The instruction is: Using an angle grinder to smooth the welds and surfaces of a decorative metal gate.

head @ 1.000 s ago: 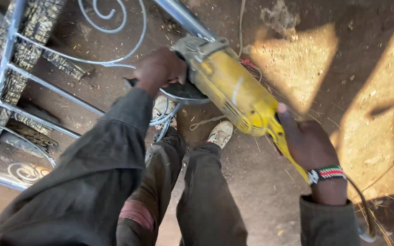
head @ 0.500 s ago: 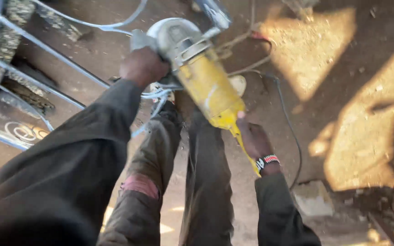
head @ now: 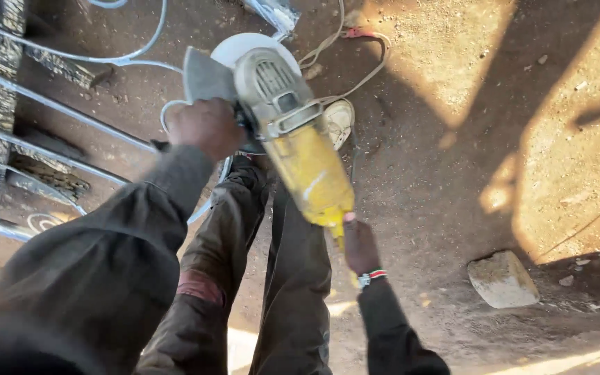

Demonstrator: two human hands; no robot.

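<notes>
— What was nearest the camera?

— The person's dark sleeves and trousers, seen from above. The right hand (head: 360,244), with a beaded band at the wrist, was wrapped around the rear grip of a yellow angle grinder (head: 298,149).

— And the other hand?

— The left hand (head: 205,127) was closed around the grinder's side handle, just beside the grey gear head. Both hands held the tool up in the air, above the legs, with its body slanting from the right hand up toward the left.

— Where did the disc sit?

— At the far end of the tool, under a grey guard (head: 206,75), with the pale round disc (head: 247,48) showing behind it.

— What lay below?

— A light shoe (head: 337,119) stood on the dirt ground (head: 453,139), just past the grinder. A cable (head: 347,62) looped across the soil further off. To the left lay a white-painted metal grille (head: 50,104) with curled scrollwork. A pale stone (head: 503,279) sat on the ground, well apart to the right.
</notes>
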